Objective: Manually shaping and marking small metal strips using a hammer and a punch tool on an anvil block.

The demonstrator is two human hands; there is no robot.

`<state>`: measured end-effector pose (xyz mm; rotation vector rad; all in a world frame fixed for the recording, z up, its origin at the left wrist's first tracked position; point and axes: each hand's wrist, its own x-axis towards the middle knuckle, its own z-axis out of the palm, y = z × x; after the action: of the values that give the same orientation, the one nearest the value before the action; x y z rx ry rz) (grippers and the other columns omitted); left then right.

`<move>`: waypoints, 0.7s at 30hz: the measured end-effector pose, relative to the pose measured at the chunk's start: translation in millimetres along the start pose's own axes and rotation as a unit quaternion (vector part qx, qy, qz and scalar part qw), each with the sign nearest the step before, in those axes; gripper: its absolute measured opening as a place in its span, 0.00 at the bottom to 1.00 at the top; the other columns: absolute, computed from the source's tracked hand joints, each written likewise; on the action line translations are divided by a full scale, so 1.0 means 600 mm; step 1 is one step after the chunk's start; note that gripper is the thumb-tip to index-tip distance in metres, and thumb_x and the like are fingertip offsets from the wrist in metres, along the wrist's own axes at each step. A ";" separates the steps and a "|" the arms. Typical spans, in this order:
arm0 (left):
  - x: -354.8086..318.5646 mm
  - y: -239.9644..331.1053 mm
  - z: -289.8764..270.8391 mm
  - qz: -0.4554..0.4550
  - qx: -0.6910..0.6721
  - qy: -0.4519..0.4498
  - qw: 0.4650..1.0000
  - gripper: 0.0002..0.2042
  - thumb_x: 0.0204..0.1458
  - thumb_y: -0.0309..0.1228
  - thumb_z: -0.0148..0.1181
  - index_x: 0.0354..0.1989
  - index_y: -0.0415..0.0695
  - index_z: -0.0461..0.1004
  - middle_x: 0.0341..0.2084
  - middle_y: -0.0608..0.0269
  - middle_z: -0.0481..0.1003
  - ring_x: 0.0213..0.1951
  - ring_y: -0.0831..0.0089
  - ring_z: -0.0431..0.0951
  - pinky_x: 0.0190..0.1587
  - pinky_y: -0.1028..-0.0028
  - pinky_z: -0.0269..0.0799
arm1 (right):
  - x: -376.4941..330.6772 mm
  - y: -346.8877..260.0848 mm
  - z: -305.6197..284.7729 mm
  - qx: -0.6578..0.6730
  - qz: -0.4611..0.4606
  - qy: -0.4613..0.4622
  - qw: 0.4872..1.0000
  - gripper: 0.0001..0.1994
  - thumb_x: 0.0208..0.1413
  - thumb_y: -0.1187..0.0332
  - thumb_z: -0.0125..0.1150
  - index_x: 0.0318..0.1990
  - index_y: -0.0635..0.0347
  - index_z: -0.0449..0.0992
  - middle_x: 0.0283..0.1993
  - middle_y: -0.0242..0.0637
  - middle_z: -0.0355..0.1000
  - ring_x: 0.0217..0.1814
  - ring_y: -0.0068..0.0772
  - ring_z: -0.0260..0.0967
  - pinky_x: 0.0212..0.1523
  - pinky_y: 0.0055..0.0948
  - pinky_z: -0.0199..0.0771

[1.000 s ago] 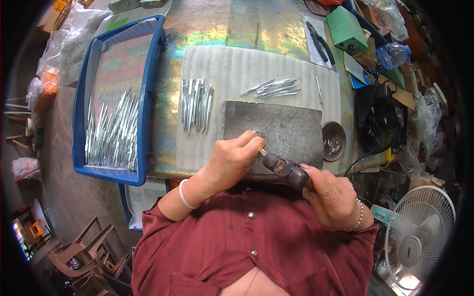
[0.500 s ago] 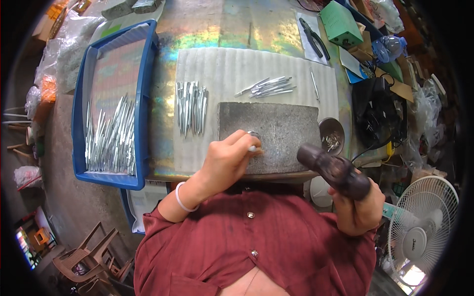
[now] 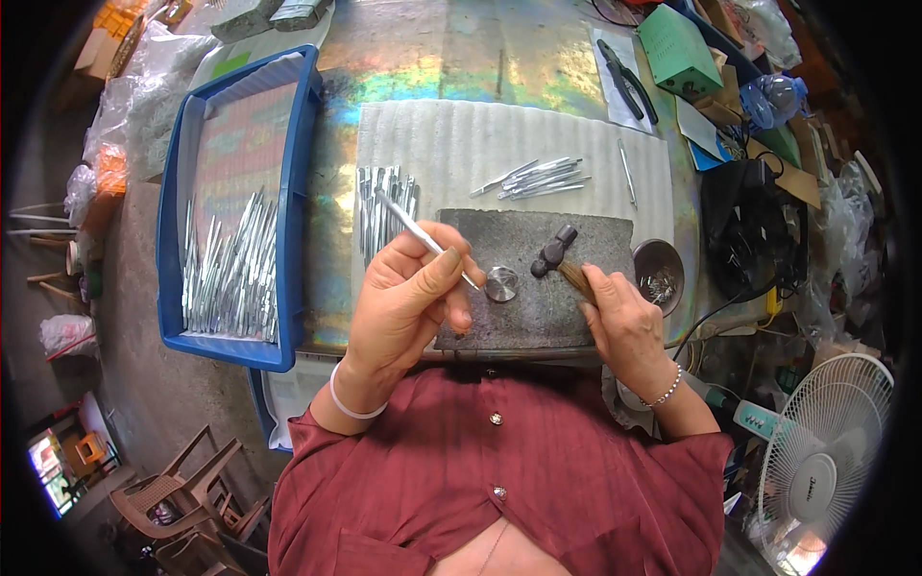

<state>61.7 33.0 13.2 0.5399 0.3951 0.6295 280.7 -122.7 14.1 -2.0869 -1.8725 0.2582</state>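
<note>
My left hand (image 3: 399,288) is raised over the left edge of the grey stone block (image 3: 480,228). It pinches a slim silver metal piece (image 3: 415,230) between thumb and fingers, tilted with its upper end to the far left. A small round steel anvil (image 3: 501,284) sits on the block beside my fingers. My right hand (image 3: 629,322) is closed on the wooden handle of a hammer (image 3: 554,252), whose dark head is down at the block. Behind the block lie a loose pile of similar silver pieces (image 3: 543,179) and, at left, a neat row of them (image 3: 408,197), partly hidden by my left hand.
A blue tray (image 3: 300,192) with many silver pieces stands at left. A bowl of small metal parts (image 3: 677,259) is right of the block. White foam sheet (image 3: 461,134) lies underneath. Farther right are black-handled pliers (image 3: 626,84), a green box (image 3: 677,53) and a fan (image 3: 826,470).
My left hand has lifted off the block with the silver piece, uncovering the round anvil. My right hand has brought the raised hammer down and leftward to the block.
</note>
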 end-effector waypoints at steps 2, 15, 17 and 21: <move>0.006 -0.002 -0.001 -0.010 0.025 0.005 1.000 0.10 0.59 0.27 0.53 0.48 0.39 0.67 0.29 0.53 0.77 0.21 0.75 0.77 0.22 0.81 0.73 | 0.012 0.009 -0.013 0.024 -0.027 -0.030 0.999 0.18 0.50 0.72 0.61 0.50 0.62 0.69 0.35 0.43 0.68 0.36 0.43 0.70 0.33 0.38 0.71; -0.028 -0.002 0.029 0.074 0.296 0.049 0.951 0.10 0.62 0.28 0.48 0.48 0.37 0.66 0.24 0.58 0.75 0.20 0.78 0.74 0.25 0.83 0.69 | 0.215 0.257 0.061 -0.081 0.144 0.070 0.984 0.16 0.49 0.72 0.56 0.45 0.65 0.66 0.39 0.53 0.72 0.41 0.56 0.71 0.42 0.44 0.70; -0.032 0.000 0.030 0.075 0.313 0.053 0.945 0.12 0.60 0.24 0.51 0.51 0.36 0.65 0.23 0.60 0.75 0.20 0.81 0.73 0.24 0.84 0.68 | 0.229 0.268 0.058 -0.101 0.225 -0.015 0.969 0.14 0.47 0.73 0.53 0.42 0.66 0.64 0.39 0.56 0.72 0.45 0.60 0.69 0.45 0.51 0.68; -0.038 0.001 0.040 0.044 0.307 0.039 0.950 0.14 0.60 0.24 0.51 0.53 0.35 0.64 0.21 0.63 0.74 0.20 0.82 0.72 0.24 0.84 0.68 | 0.233 0.258 0.045 -0.100 0.201 -0.041 0.974 0.14 0.48 0.71 0.54 0.42 0.68 0.64 0.39 0.60 0.72 0.43 0.61 0.71 0.45 0.51 0.70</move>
<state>56.5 10.2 36.6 1.1339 0.6499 0.6103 432.4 5.2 -54.9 -2.6255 -1.5546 0.2614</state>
